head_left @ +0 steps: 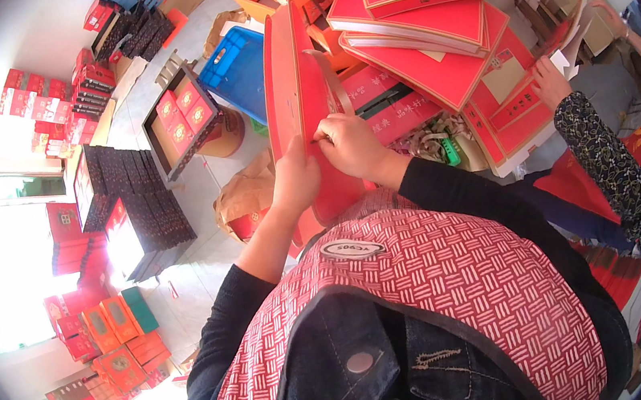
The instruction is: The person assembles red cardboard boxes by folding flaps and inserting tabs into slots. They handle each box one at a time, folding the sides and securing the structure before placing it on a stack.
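A flat red gift box (288, 67) stands on edge in front of my body, its narrow side facing up. My left hand (298, 180) is closed on the near part of that side. My right hand (349, 143) is closed in a pinch against the box's right face. A pale brown ribbon (337, 92) curves along that face down to my right fingers; its end is hidden in them. To the right, a tangle of similar ribbons (433, 145) lies beside a small green object (451, 152).
Red flat boxes (424, 65) are piled at the far right. A co-worker's hand (552, 80) is near them. Beyond my left hand are a blue crate (235, 74), a dark tray (169, 155) with red packs and a brown paper bag (242, 190). Dark box stacks (124, 185) stand left.
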### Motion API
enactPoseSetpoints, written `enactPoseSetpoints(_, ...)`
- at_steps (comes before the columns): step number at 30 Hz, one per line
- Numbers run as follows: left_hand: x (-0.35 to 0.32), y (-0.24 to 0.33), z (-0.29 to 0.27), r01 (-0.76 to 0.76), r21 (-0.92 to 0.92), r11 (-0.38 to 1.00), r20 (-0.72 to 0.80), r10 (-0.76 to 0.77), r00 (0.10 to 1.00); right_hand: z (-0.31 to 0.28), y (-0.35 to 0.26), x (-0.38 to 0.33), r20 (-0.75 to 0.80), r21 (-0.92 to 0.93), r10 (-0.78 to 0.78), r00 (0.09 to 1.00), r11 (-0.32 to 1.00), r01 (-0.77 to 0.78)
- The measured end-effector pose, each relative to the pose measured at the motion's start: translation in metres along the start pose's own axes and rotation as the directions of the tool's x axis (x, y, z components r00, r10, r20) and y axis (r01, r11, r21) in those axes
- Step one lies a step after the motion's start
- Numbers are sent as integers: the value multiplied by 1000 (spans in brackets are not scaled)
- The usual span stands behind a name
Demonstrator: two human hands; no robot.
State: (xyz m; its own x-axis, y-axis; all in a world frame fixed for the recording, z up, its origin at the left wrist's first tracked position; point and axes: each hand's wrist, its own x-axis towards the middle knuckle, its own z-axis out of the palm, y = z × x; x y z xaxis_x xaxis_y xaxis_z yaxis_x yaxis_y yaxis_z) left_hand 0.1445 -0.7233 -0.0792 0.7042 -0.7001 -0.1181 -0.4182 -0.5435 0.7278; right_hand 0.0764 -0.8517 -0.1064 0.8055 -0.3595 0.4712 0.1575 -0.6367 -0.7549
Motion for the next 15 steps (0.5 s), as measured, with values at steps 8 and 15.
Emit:
enactPoseSetpoints(8, 6, -5, 3, -29, 36, 999, -26, 30, 999, 2, 3, 9, 123, 132, 282, 951, 946, -298)
enactPoseSetpoints(15, 7, 3, 3, -53, 157, 986, -33, 59, 998, 7, 3, 8, 6, -11, 64, 998, 998, -64)
